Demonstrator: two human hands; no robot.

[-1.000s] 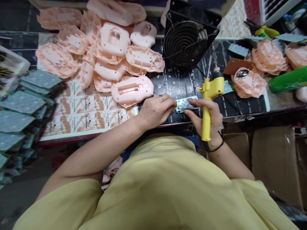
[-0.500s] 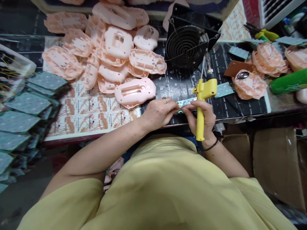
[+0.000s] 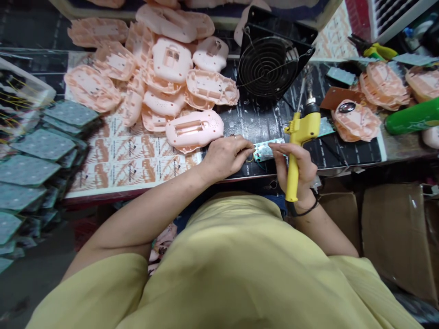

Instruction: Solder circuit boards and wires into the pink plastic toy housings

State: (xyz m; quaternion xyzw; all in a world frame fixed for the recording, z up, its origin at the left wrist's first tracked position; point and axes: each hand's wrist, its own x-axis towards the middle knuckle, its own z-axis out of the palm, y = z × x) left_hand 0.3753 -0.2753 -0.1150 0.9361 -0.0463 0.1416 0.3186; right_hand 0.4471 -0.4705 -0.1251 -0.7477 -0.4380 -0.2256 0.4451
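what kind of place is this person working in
Probably a small electronics assembly workshop: stacked green circuit boards, a pile of pink plastic shells, and what looks like a yellow soldering gun in the right hand all suggest it.

A loose yellow shirt (image 3: 219, 269) with short sleeves (image 3: 113, 278) is worn; the left hand (image 3: 222, 157) is adorned with a ring (image 3: 235, 136), the right wrist (image 3: 306, 201) circled by a black band (image 3: 291, 209).

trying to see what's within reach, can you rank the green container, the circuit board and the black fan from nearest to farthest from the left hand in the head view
1. Circuit board: just right of the left hand, by its fingertips
2. Black fan: beyond the board, up and right
3. Green container: far right edge
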